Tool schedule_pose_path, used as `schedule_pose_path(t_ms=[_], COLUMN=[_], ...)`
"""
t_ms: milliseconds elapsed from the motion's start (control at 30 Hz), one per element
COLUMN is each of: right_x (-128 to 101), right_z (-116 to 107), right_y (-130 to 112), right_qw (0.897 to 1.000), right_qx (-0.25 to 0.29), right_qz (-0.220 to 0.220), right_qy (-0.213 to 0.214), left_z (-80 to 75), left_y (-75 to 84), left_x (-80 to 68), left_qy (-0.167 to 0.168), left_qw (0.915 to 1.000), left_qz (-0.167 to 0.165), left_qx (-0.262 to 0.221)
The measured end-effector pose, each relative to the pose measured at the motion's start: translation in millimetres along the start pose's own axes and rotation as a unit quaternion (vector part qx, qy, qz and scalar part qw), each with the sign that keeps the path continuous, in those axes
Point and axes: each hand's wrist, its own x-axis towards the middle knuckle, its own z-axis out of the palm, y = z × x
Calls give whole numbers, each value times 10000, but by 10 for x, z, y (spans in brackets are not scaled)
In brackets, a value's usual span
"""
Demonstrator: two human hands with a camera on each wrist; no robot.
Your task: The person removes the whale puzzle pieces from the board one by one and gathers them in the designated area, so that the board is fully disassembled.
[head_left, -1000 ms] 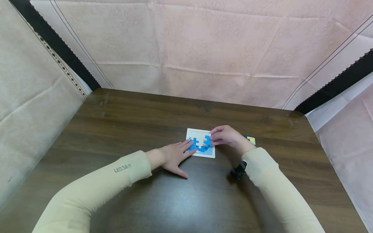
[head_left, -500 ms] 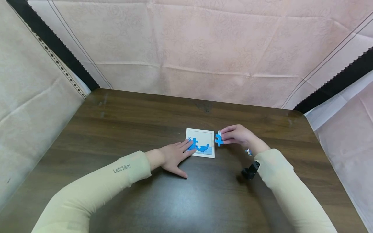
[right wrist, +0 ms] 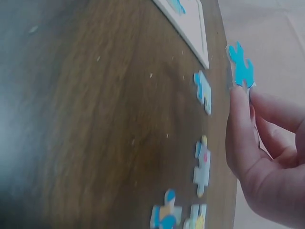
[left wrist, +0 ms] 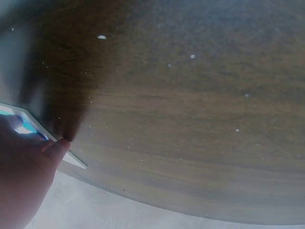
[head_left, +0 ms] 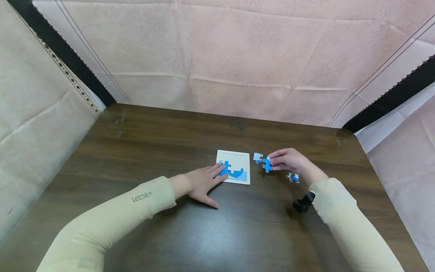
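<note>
A white puzzle tray (head_left: 238,156) lies mid-table with a couple of blue pieces (head_left: 232,172) still seated along its near edge. My left hand (head_left: 204,181) lies flat with straight fingers pressing the tray's left corner (left wrist: 71,160). My right hand (head_left: 287,160) is right of the tray and pinches a blue puzzle piece (head_left: 266,165), (right wrist: 241,66) between thumb and fingers just above the table. Another loose piece (head_left: 258,157), (right wrist: 203,91) lies beside it on the table.
More loose pieces (head_left: 293,177), (right wrist: 202,164) lie on the dark wooden table (head_left: 153,143) near my right wrist. Pink cloth walls (head_left: 238,56) enclose the table at the back and sides. A black wrist camera (head_left: 303,203) sits under my right sleeve.
My right hand lifted a blue piece out of the tray and carried it rightwards off the tray. The left hand stayed put on the tray's corner.
</note>
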Motion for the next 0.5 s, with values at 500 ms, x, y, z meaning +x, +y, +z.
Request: schedule_pose_path(t_ms=[500], right_x=[-105], right_z=[-200], right_y=[236], right_qw=[9994], right_qx=[-8], right_qz=[226], right_qy=[255], left_z=[-2], left_y=[5], left_x=[15], left_qy=[-4], left_qw=[10000], left_qz=[3], left_qx=[26])
